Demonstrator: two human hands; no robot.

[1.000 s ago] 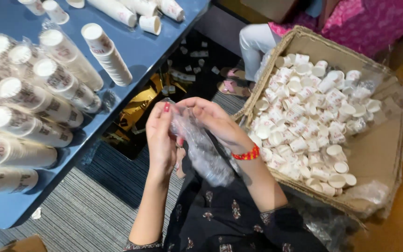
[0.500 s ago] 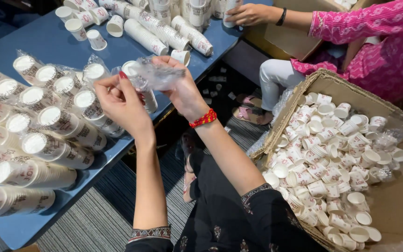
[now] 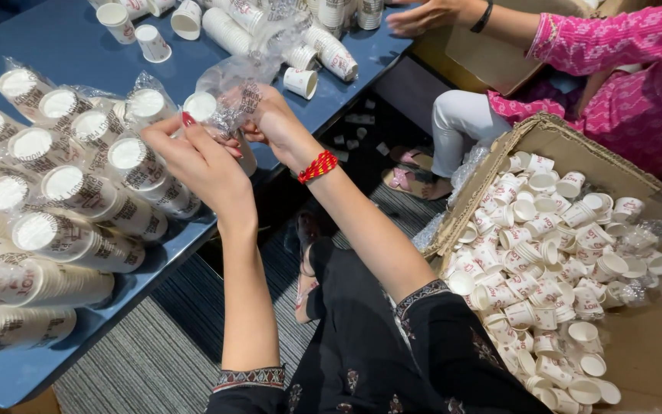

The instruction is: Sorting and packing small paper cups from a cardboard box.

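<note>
Holding a bagged cup stack point(image 3: 220, 103) over the bench's point(image 3: 78, 34) right edge, both hands work at its near end. Head view only.

Left hand point(image 3: 204, 165): fingers closed, pinching the clear plastic just beside the stack's white end. Right hand point(image 3: 273, 123): fingers closed on the bag's loose, crinkled part; a red wristband point(image 3: 318, 165) sits on that wrist. The stack lies tilted, its far end hidden behind the plastic.

Left of the hands, many wrapped stacks point(image 3: 62, 192) lie side by side on the bench, white ends facing near. Far side: loose cups point(image 3: 151, 42) and more stacks. Right, on the floor: an open carton point(image 3: 569, 146) filled with loose cups point(image 3: 546, 268). Another person in pink point(image 3: 622, 69) sits far right, one hand point(image 3: 427, 14) on the bench.

Handling, judged: paper cups are light and crush easily, so a firm squeeze on the sides would dent them. The film is thin, slippery and soft; it gives no support. Best hold is around the stack's middle with a loose wrap, or by the stiffer rim end, while the bag is gathered at its open end.
</note>
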